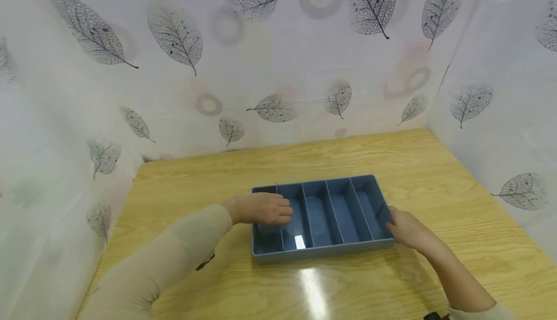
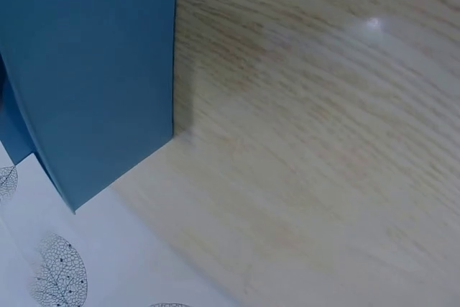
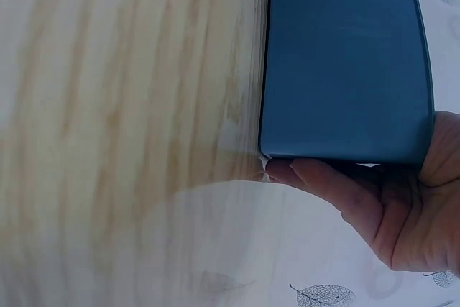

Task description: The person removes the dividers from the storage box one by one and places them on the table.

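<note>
Left hand [image 1: 264,209]: over the left end of the tray [image 1: 324,252], fingers bent down across the left divider [image 1: 282,238]; your thumb and fingertips are hidden, so I cannot tell whether you pinch it.
Left divider: spans the tray from back to front, partly under your hand; its far end seems to poke just above the back rim. Your step looks to be seating or adjusting it, so you would do well to work straight up or down, both ends level, lest it tilt and jam.
Tray: on the table [image 1: 370,286], in front of you, slightly askew, five compartments showing.
Other dividers [image 1: 335,212]: three, standing to the right of your left hand; avoid knocking them.
Right hand [image 1: 409,229]: grips the tray's right end, thumb at the rim, fingers against the outside. A steady hold here should stop the tray sliding.
</note>
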Action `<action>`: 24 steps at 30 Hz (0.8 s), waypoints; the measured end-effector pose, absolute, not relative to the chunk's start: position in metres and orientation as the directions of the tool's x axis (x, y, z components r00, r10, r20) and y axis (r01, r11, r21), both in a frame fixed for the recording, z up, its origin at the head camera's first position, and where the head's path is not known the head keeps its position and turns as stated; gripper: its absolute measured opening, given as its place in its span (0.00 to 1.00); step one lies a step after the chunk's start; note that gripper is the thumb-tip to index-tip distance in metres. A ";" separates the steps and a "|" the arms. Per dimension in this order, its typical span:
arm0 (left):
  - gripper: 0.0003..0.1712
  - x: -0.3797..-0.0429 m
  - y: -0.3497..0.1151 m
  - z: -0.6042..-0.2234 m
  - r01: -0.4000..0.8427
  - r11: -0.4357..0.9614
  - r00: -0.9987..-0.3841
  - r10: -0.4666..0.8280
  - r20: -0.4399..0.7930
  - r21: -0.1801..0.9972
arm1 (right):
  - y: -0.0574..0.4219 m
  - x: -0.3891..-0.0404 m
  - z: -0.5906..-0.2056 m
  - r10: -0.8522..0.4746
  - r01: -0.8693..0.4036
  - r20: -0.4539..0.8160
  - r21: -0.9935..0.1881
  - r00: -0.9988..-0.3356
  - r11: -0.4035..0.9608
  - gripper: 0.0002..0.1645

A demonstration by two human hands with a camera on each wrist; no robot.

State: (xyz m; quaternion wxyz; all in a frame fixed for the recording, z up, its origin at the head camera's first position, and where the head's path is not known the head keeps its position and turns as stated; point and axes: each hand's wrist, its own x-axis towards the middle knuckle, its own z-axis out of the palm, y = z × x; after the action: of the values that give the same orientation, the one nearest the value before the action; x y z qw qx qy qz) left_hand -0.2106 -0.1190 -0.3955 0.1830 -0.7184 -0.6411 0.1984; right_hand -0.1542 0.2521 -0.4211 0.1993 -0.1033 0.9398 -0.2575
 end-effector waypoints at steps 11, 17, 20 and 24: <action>0.06 -0.219 -0.123 -0.363 0.850 -0.166 0.197 0.980 0.009 -0.499 | 0.250 -0.155 -0.420 -0.290 -0.083 -0.331 -0.520 -0.898 0.850 0.33; 0.04 -0.222 -0.126 -0.344 0.822 -0.191 0.215 0.976 -0.018 -0.536 | 0.251 -0.155 -0.422 -0.290 -0.105 -0.313 -0.496 -0.904 0.862 0.33; 0.04 -0.222 -0.126 -0.343 0.808 -0.204 0.209 0.976 -0.055 -0.552 | 0.251 -0.154 -0.421 -0.286 -0.095 -0.327 -0.494 -0.901 0.864 0.33; 0.05 -0.219 -0.125 -0.344 0.798 -0.203 0.196 0.978 -0.075 -0.568 | 0.250 -0.154 -0.420 -0.282 -0.089 -0.335 -0.491 -0.899 0.867 0.33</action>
State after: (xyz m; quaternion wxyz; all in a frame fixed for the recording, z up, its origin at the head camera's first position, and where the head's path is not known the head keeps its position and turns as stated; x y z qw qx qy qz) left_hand -0.2194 -0.1247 -0.3439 0.2078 -0.7447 -0.5960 0.2168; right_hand -0.1539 0.2504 -0.4197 0.2019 -0.0982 0.9448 -0.2386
